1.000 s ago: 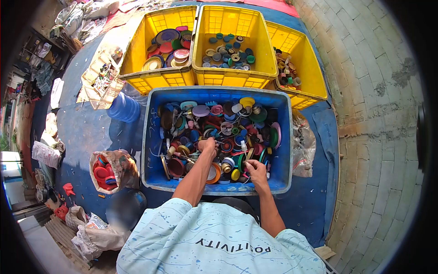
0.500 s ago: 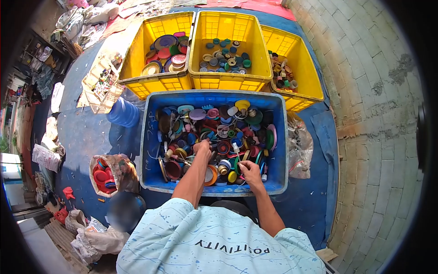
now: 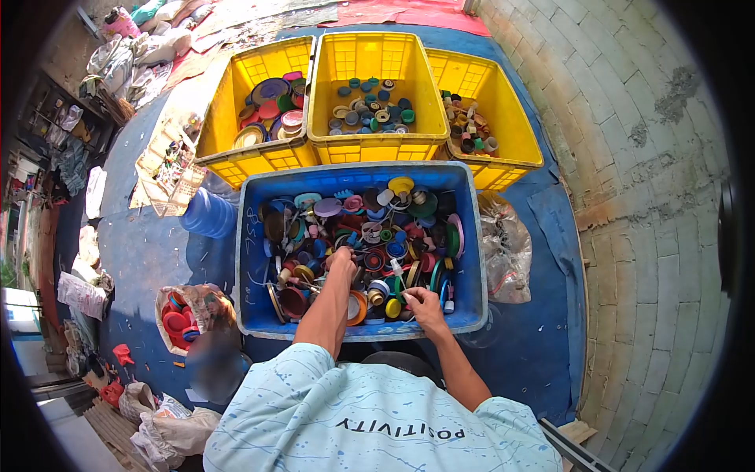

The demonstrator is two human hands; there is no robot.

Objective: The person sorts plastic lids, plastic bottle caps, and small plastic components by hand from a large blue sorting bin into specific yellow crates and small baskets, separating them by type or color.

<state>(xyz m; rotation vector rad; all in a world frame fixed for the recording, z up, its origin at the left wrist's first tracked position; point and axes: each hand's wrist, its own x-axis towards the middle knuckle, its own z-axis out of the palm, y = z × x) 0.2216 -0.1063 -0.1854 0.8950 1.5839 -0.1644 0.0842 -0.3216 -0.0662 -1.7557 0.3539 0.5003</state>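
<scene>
A large blue crate [image 3: 355, 175] full of mixed plastic lids, caps and pump tops is right in front of me. My left hand [image 3: 341, 258] reaches into the middle of the pile with fingers curled down among the caps; whatever they grip is hidden. Near the crate's front right, my right hand [image 3: 425, 305] pinches the thin tube of a white pump top [image 3: 396, 267], its head pointing up and away. Close to that hand lie a yellow cap [image 3: 393, 307] and an orange-rimmed lid [image 3: 356, 308].
Behind the crate stand a yellow crate with wide lids [image 3: 255, 149], one with small blue caps [image 3: 377, 141] and one with brownish caps [image 3: 495, 163]. A sack of red lids [image 3: 206, 303] sits left, a clear plastic bag [image 3: 506, 256] right. A block wall [image 3: 645, 236] bounds the right.
The whole view has shifted, so the crates appear slightly further left and lower. Both hands stay at nearly the same spots in the pile, the right still pinching the pump top's tube.
</scene>
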